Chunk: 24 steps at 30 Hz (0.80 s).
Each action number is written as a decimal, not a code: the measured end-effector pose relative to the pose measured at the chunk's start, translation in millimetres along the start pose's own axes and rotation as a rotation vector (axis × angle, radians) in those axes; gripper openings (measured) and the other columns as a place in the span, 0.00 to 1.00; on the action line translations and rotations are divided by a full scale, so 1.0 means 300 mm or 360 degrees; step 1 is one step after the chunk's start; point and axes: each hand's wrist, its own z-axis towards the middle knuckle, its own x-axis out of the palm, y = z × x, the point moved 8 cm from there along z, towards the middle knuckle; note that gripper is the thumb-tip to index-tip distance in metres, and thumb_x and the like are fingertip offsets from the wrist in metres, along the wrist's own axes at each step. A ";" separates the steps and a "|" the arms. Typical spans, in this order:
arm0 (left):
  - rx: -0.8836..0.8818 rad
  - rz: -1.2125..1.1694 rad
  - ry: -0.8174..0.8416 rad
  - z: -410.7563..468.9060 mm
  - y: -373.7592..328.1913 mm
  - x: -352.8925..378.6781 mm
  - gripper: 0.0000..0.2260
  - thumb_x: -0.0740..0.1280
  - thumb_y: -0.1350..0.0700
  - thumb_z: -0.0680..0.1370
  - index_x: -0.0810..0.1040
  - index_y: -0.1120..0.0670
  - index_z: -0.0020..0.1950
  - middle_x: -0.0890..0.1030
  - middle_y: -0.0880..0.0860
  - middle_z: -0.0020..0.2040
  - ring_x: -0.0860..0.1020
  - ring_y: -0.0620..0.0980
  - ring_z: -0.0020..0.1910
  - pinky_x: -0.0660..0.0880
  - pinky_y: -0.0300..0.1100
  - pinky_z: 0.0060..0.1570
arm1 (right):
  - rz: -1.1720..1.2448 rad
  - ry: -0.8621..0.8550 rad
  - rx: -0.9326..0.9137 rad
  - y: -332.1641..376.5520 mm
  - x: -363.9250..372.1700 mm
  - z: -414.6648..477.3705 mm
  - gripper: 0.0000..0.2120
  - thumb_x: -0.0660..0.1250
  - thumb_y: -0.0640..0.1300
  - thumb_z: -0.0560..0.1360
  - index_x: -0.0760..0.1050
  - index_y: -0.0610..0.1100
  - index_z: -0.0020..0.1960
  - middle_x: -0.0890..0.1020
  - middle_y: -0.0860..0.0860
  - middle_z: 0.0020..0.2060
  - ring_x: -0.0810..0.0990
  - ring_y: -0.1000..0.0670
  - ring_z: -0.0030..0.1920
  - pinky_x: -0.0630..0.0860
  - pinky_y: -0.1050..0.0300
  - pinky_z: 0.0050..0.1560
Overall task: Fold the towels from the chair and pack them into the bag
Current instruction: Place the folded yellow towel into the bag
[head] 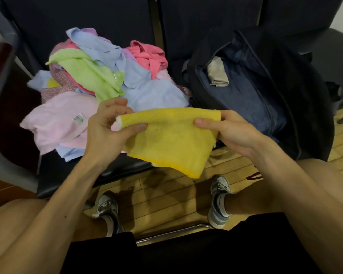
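Holding 1 yellow towel (172, 139) in the air, at its top edge, between my 2 hands.

- Left hand (107, 125): thumb and curled fingers pinch the towel's left end, where a white underside shows.
- Right hand (226, 129): thumb on top and fingers behind, pinching the right end.
- Towel, place: off the chair (63, 173), hanging over its front edge and the floor (166, 196). It sits just in front of the pile (99, 76) and left of the bag (255, 91).
- Towel, axis: the long axis is the rolled top edge, running left to right between my hands and rising slightly to the right. The cloth hangs from it toward me, and the lowest corner points down and right at the floor.
- Bag: open on my right, with 1 grey towel (218, 74) lying inside near its far end.

Risks, as I judge them:
1. The hanging layers could slide out of line, because only the top edge is held, and the fold would come out crooked.
2. If either pinch slackens, that end drops and the low corner reaches the floor.
3. Swinging the towel right toward the bag could snag it on the bag's rim and open the fold.
4. The pink towel (55, 121) lies close to the seat's front edge beside my left hand, so a brush from my wrist could pull it off.
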 end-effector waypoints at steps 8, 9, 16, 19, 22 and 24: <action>-0.0234 -0.0332 0.0083 -0.063 0.020 -0.012 0.11 0.75 0.54 0.74 0.72 0.49 0.43 0.78 0.49 0.38 0.78 0.47 0.39 0.76 0.41 0.36 | 0.0440 0.0204 0.0181 -0.044 0.151 0.001 0.25 0.72 0.52 0.63 0.79 0.44 0.57 0.86 0.49 0.51 0.85 0.50 0.51 0.82 0.57 0.46; -0.0238 -0.0336 0.0032 -0.061 0.020 -0.033 0.11 0.75 0.55 0.75 0.72 0.49 0.43 0.78 0.48 0.37 0.78 0.46 0.38 0.77 0.41 0.36 | 0.0420 0.0241 0.0219 -0.060 0.176 0.004 0.27 0.75 0.50 0.60 0.79 0.44 0.57 0.86 0.49 0.51 0.85 0.50 0.51 0.82 0.56 0.45; -0.0408 -0.0541 -0.0276 -0.059 0.025 -0.114 0.10 0.72 0.54 0.73 0.74 0.53 0.50 0.83 0.47 0.42 0.82 0.45 0.43 0.80 0.42 0.41 | 0.0638 0.0395 0.0305 -0.089 0.244 0.015 0.27 0.82 0.46 0.54 0.85 0.44 0.52 0.86 0.45 0.52 0.86 0.46 0.50 0.83 0.52 0.43; -0.0792 -0.0779 -0.0364 -0.076 0.080 -0.115 0.09 0.68 0.54 0.77 0.79 0.55 0.55 0.86 0.50 0.46 0.85 0.47 0.44 0.81 0.40 0.38 | 0.0519 0.0404 0.0349 -0.108 0.282 0.008 0.23 0.73 0.40 0.66 0.78 0.44 0.61 0.85 0.45 0.55 0.85 0.46 0.52 0.83 0.52 0.45; -0.1172 -0.1198 -0.0191 -0.108 0.129 -0.041 0.12 0.66 0.51 0.77 0.87 0.53 0.51 0.86 0.54 0.51 0.86 0.52 0.47 0.82 0.45 0.36 | 0.0552 0.0330 0.0237 -0.080 0.271 0.017 0.20 0.69 0.37 0.69 0.77 0.42 0.62 0.84 0.44 0.57 0.84 0.45 0.54 0.83 0.51 0.49; -0.1254 -0.1239 -0.0076 -0.131 0.146 0.007 0.14 0.67 0.49 0.73 0.87 0.53 0.50 0.86 0.54 0.52 0.86 0.52 0.48 0.83 0.46 0.38 | 0.0544 0.0292 0.0185 -0.062 0.248 0.022 0.22 0.69 0.38 0.69 0.77 0.42 0.63 0.83 0.43 0.59 0.83 0.43 0.57 0.82 0.48 0.54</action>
